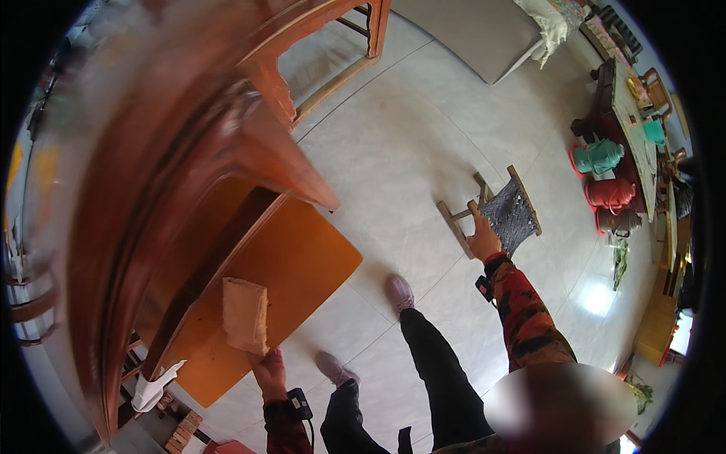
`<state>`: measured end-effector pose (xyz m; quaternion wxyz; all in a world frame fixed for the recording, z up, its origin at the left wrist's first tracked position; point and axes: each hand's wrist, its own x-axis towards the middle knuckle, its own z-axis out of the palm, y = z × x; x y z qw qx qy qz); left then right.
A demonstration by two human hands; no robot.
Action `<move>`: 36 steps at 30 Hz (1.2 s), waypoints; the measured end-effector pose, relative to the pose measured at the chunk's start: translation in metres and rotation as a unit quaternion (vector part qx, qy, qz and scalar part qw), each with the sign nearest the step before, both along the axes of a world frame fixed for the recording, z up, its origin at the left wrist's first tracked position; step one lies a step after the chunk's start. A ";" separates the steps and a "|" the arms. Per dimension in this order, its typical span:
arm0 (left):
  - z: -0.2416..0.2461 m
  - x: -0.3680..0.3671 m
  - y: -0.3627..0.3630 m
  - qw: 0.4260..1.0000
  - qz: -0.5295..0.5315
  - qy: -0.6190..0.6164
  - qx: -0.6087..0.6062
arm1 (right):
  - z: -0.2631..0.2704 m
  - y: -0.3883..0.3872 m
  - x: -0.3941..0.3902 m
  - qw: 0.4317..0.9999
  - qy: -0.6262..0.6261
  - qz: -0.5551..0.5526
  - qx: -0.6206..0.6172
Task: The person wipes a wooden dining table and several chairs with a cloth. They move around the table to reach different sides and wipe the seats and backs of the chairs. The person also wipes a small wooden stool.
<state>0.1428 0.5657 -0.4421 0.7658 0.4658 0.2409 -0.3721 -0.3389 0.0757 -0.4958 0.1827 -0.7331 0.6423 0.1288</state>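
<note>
My left hand is at the lower left, gripping the near end of a folded beige cloth over an orange-brown board. The board lies beside a reddish-brown wooden furniture piece with a curved edge, which fills the left side. My right hand reaches out to the right and holds the wooden frame of a small folding stool with a dark woven seat, above or on the tiled floor. Its fingertips are partly hidden against the frame.
A carved reddish wooden frame stands at the top. A grey panel lies beyond it. Thermos flasks, one green and one red, stand by a low table at right. White cloth or plastic hangs at lower left.
</note>
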 end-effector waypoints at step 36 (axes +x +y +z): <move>0.014 -0.224 0.108 0.978 0.168 0.000 0.124 | -0.051 0.043 -0.109 0.962 0.023 0.256 0.088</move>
